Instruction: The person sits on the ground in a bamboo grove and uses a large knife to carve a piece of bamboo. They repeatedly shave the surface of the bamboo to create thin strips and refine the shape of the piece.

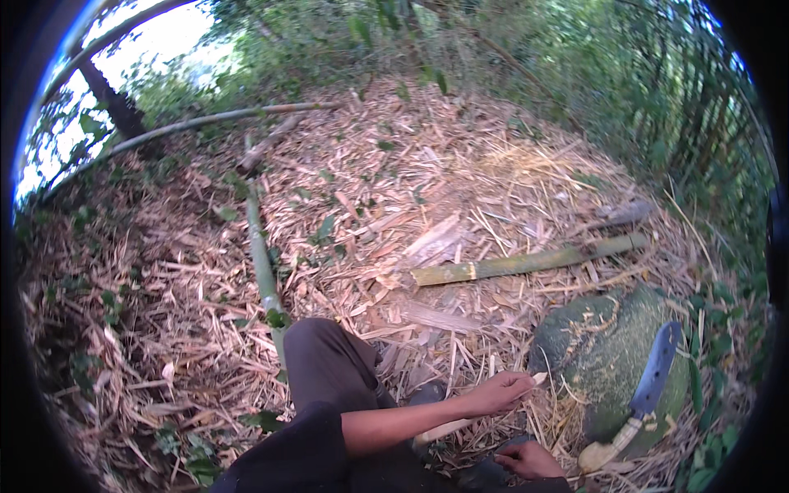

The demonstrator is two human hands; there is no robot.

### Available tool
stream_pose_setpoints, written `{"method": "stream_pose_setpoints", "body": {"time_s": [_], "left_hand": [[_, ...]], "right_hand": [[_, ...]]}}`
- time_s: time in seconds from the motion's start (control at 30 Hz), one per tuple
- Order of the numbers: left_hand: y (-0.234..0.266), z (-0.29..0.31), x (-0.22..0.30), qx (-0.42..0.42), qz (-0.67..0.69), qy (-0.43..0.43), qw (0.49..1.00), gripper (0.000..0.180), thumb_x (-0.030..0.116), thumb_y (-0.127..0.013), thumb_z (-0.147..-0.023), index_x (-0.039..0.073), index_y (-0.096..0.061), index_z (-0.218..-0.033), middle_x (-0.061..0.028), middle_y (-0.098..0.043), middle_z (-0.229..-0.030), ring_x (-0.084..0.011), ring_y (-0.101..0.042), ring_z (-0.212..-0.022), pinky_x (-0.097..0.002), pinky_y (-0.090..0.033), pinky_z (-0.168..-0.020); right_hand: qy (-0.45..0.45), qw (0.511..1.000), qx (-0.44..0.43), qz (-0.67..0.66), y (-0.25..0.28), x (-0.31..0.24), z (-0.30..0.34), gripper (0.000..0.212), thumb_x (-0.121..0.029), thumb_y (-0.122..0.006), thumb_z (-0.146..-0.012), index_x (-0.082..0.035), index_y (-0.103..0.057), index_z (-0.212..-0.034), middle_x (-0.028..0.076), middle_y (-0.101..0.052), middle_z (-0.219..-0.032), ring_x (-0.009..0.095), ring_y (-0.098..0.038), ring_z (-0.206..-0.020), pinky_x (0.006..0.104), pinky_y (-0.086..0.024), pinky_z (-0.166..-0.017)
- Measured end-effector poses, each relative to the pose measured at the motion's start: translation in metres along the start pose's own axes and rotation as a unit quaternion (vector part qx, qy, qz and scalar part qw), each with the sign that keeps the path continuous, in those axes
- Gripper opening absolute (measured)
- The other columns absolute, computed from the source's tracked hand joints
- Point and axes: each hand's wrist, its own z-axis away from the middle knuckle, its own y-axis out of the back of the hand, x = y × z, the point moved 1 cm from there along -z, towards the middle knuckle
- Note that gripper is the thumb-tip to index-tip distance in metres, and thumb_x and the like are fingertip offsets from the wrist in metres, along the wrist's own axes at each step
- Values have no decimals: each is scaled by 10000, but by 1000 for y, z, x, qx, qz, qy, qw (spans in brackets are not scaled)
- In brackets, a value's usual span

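Seated worker on a litter of bamboo shavings. The left hand [497, 393] is closed around a pale, peeled bamboo stick [460, 423], whose tip points toward three o'clock; the right hand [530, 460], at five o'clock, curls loosely, and whether it holds anything cannot be told. The stick is slim and smooth, probably light, stiff and splintery, best gripped mid-length. A blue-bladed knife [649, 386] rests on a mossy stone [600, 353]; a green bamboo pole [526, 263] lies at one o'clock.

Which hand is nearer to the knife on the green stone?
Right. The right hand lies just left of the knife handle; the left hand, holding a pale stick, is farther left.
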Motion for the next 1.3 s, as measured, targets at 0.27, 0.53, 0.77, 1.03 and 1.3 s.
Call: {"method": "stream_pose_setpoints", "body": {"time_s": [0.27, 0.53, 0.77, 1.03, 1.3], "left_hand": [[20, 37, -55, 196, 294, 134, 926, 317, 355, -404, -1064, 94, -511, -921, 18, -415, -553, -96, -373, -414, -238, -327, -394], [-7, 93, -80, 210, 204, 154, 944, 235, 288, -442, -1060, 66, -507, -1016, -21, -504, -644, -108, -470, -459, -259, -375, -408], [3, 41, -74, 283, -177, -3, 943, 327, 335, -494, -1068, 72, -477, -1262, -17, -544, -839, -96, -487, -614, -261, -413, -518], [-18, -88, 18, 99, -318, -47, 942, 260, 257, -474, -1073, 48, -499, -1227, -93, -584, -772, -214, -574, -617, -375, -459, -588], [-27, -153, 20, 48, -596, -86, 797, 292, 297, -437, -1053, 33, -562, -1068, -279, -658, -835, -484, -644, -827, -557, -476, -745]], "right_hand": [[184, 752, 584, -243, 73, -14, 20, 551, -92, -641, -948, -61, -470, -1471, 124, -664, -1210, 83, -598, -765, 259, -514, -705], [-133, 699, 696, -95, 26, -23, 62, 294, -180, -626, -1001, 50, -667, -1180, 234, -685, -1154, 352, -651, -1058, 439, -513, -941], [-205, 580, 786, 61, 26, 104, 86, 705, -130, -719, -875, -10, -388, -1485, 230, -435, -1460, 388, -475, -1316, 471, -363, -1115], [-177, 676, 695, -168, 36, 139, 77, 603, -216, -756, -890, 27, -470, -1362, 164, -663, -1072, 246, -662, -907, 378, -518, -825], [-12, 634, 552, -542, 63, 125, 78, 342, -36, -629, -864, 34, -500, -1174, 82, -618, -790, 159, -625, -621, 303, -533, -547]]}}
